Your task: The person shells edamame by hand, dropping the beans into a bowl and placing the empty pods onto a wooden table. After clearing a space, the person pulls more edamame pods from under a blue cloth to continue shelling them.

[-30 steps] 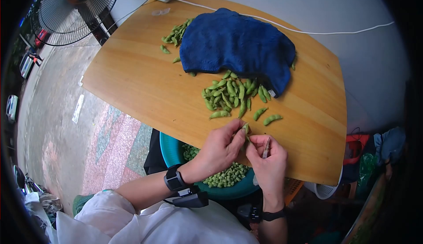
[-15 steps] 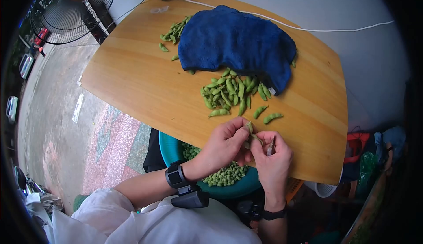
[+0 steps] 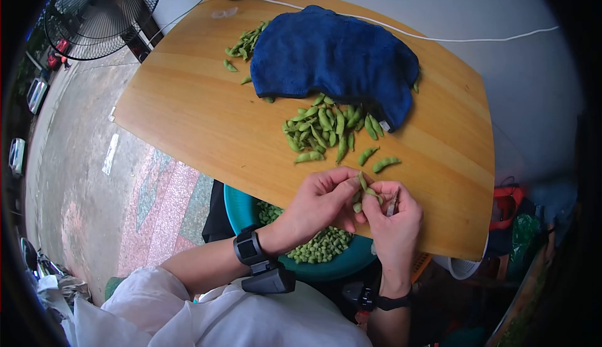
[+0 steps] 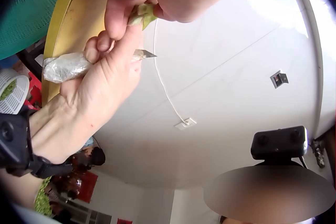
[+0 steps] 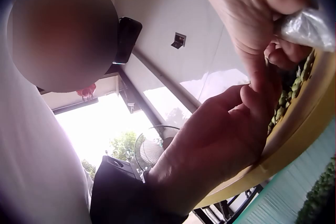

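Over the table's near edge, the left hand (image 3: 316, 206) pinches a green pod (image 3: 363, 184) between thumb and fingers. Close on its right, the right hand (image 3: 396, 231) has its thumb and index finger at the same pod. Its other fingers curl round a small knife (image 3: 392, 203); in the left wrist view the knife's plastic-wrapped handle (image 4: 67, 67) and pointed blade (image 4: 145, 54) stick out on either side of that hand. The fingers partly cover the pod (image 4: 142, 15). In the right wrist view, the two hands' fingertips meet and the pod is mostly hidden.
A pile of pods (image 3: 320, 127) lies beyond the hands, beside a blue cloth (image 3: 332, 55). Below the table edge, a teal basin (image 3: 237, 209) holds shelled green beans (image 3: 323, 245). A white cable (image 3: 458, 40) runs along the back; a fan (image 3: 103, 11) stands at left.
Both hands have shifted slightly right with the pod. More of the pod shows between their fingertips than a second ago. The knife has stayed in the right hand.
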Motion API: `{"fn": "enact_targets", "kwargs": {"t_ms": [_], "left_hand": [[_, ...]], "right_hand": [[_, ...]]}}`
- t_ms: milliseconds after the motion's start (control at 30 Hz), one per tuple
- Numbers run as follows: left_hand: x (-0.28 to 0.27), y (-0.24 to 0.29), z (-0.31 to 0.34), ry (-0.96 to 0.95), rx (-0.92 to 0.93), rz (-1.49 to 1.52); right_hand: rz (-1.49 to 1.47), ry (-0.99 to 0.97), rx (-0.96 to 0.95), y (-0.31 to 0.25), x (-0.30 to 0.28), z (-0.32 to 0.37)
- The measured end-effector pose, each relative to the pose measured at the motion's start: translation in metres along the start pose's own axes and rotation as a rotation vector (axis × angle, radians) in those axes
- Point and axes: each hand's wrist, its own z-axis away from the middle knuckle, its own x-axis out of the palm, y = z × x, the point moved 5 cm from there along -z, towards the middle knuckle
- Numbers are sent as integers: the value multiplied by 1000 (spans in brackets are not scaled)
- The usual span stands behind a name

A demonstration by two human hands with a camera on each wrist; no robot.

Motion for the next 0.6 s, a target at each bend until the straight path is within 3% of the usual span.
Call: {"fn": "enact_targets", "kwargs": {"t_ms": [233,300,600], "left_hand": [[-1,-3,-1,-102,-43,6],[1,-5,0,-110,-57,16],[6,-13,10,-130,-23,79]], "right_hand": [[129,16,-28,1,-8,1],[330,24,-181,-7,-7,3],[365,150,-344,-12,-4,19]]}}
